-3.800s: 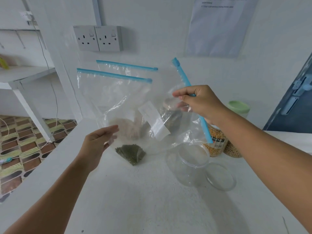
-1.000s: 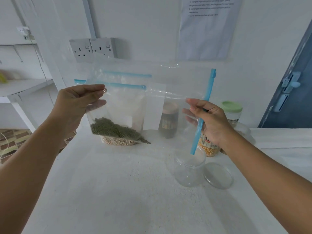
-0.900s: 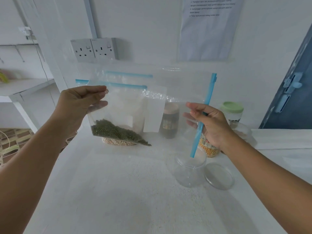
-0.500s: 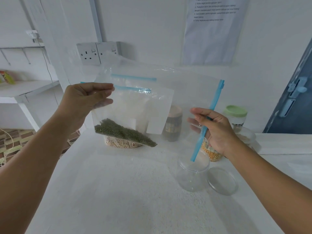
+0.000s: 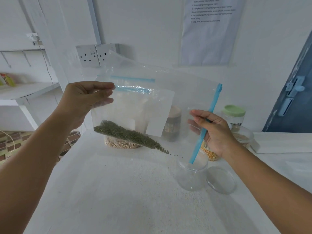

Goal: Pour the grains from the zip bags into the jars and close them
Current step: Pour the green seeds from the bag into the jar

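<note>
Looks to me like a plain utility or pantry corner of a home, set up for a recorded exercise. I see white-painted walls and a rough white bench point(image 5: 135, 191). A double white wall socket point(image 5: 94, 56) sits above it. A printed sheet of numbered instructions point(image 5: 211, 31) is stuck to the wall. Lidded storage jars of grain point(image 5: 233, 119) line the back of the bench. At left, a white bracketed wall shelf point(image 5: 25, 90) over a patterned brown-and-green tiled floor point(image 5: 15, 144). At right, a blue door with a pale handle point(image 5: 290, 98).
</note>
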The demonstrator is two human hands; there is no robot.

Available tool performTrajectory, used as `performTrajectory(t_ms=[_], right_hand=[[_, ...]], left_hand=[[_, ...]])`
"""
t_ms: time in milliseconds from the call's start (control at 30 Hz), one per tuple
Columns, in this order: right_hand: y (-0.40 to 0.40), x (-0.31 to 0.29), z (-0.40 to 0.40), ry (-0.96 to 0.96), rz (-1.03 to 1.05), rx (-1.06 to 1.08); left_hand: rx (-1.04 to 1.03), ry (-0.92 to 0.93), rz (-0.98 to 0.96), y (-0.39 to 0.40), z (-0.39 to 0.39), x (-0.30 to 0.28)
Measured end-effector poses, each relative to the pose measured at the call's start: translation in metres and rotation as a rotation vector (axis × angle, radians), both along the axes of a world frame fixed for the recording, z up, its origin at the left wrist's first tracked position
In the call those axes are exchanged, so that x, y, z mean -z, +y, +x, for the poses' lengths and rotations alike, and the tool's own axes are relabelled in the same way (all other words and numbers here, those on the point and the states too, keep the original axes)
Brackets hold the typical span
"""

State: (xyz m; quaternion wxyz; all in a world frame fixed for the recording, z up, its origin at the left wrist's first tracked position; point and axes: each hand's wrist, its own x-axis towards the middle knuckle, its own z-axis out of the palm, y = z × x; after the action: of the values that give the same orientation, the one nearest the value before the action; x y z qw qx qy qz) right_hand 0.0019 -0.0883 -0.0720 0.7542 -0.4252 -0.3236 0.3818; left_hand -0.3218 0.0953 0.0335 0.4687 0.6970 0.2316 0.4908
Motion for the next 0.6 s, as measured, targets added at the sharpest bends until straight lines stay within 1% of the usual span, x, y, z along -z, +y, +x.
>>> performTrajectory(t_ms=[167,433,600], right_hand=[[0.0018,-0.0041,0.0015,-0.006,0.04,-0.008],[0.001,-0.0054,0.0009,-0.023,0.044,-0.023],[-0.0027,-0.0083,-0.0003,-0.081,0.018,-0.017]], left_hand=[[-0.007,0.023,0.011,0.0038,-0.0042,-0.0031],[-0.003,0.045,-0.035,0.0012,-0.0056,-0.0011],[-0.005,0.068,-0.029,0.0001,-0.0064,-0.0018]])
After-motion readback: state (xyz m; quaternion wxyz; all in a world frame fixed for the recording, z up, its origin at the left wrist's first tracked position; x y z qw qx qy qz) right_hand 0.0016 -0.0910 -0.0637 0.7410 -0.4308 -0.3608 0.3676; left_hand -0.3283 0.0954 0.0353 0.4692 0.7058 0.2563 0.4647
